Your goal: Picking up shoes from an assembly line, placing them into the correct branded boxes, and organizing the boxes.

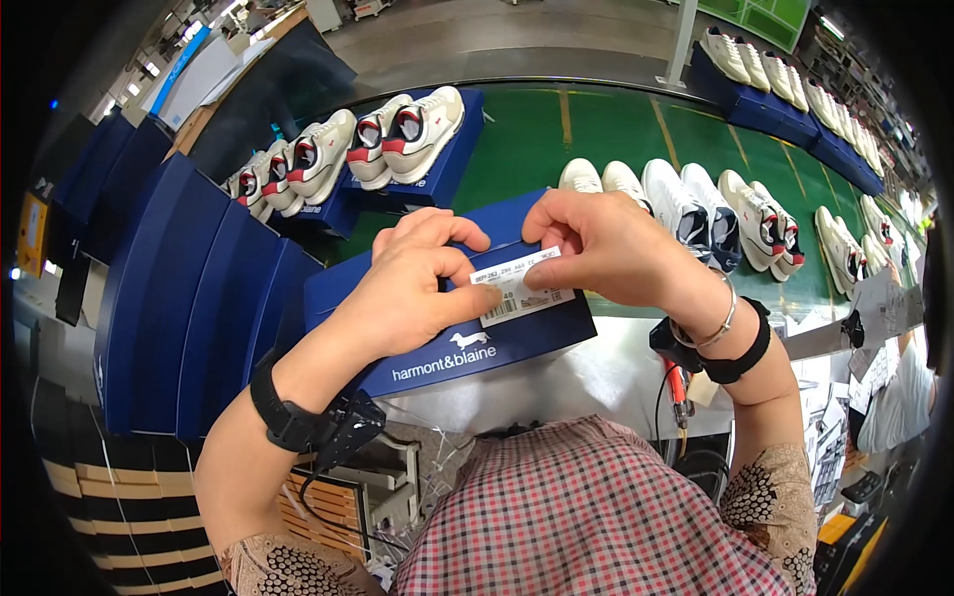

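A blue shoebox [442, 363] with white print lies in front of me, its lid edge toward my fingers. On its near side is a white printed label [512, 304], showing a barcode and a small shoe picture. My left hand [407, 283] is closed at the label's left end, its thumb on the label and its fingers curled. At the upper right end my right hand [611, 248] is closed too, thumb on the label and index finger bent at the lid's edge. The fingertips partly cover the label, so I cannot tell whether it is fully stuck down.
Blue shoeboxes [159, 298] stand stacked at my left. Pairs of white sneakers [422, 134] sit on boxes behind, and more sneakers [681, 204] line the green conveyor belt [537, 129]. A red-handled tool [678, 387] hangs by the metal table edge. Papers [830, 437] are at the right.
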Demonstrator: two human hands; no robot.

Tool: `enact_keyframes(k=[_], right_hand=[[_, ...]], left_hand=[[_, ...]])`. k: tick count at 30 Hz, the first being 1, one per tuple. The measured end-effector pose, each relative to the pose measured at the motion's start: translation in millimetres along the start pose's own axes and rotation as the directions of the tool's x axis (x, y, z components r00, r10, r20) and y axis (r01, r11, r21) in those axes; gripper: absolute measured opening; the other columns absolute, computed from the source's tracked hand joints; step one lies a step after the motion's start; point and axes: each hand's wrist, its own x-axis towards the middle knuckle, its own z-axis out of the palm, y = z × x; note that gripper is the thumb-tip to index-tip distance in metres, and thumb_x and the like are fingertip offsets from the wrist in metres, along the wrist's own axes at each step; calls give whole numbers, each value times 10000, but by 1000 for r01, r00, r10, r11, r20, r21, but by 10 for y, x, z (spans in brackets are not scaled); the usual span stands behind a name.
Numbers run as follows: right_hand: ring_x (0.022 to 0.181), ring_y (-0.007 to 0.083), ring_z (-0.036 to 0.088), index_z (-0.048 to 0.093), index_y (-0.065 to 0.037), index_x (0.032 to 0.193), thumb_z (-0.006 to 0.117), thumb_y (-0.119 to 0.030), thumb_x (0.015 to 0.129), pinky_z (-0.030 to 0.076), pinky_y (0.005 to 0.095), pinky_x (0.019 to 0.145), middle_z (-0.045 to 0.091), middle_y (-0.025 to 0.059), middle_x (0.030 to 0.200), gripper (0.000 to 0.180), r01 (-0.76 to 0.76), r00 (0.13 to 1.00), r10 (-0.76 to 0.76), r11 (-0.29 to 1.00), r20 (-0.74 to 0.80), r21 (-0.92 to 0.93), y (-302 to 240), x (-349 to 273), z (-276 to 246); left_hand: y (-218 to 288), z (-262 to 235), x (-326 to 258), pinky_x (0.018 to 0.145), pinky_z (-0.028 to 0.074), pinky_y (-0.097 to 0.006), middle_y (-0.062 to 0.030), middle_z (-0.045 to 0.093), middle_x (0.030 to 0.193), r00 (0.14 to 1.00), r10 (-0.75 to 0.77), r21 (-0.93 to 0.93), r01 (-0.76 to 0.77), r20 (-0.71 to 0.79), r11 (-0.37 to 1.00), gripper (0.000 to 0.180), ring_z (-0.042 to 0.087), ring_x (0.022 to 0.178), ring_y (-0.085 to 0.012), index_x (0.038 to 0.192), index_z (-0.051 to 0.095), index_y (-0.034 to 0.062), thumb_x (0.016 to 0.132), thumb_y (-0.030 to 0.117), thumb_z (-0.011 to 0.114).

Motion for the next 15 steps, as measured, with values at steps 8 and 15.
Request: enact_keyframes(k=[8, 15], right_hand=[[739, 263, 607, 549, -20, 999, 737, -219, 646, 484, 343, 611, 599, 116, 797, 446, 290, 950, -311, 900, -12, -325, 109, -81, 20], [763, 313, 587, 435, -58, 1243, 699, -106, 693, 497, 361, 629, 535, 161, 1014, 612, 4, 951, -166, 850, -262, -527, 218, -217, -26]], left_hand=[[38, 112, 42, 953, 241, -405, -40, 552, 1037, 992, 96, 81, -89, -81, 993, 257, 403, 1137, -260, 593, 586, 67, 653, 279, 719], [-23, 75, 66, 732, 437, -355, -139, 489, 1017, 979, 59, -28, -66, -196, 997, 370, 502, 873, -291, 680, 455, 50, 638, 255, 760]])
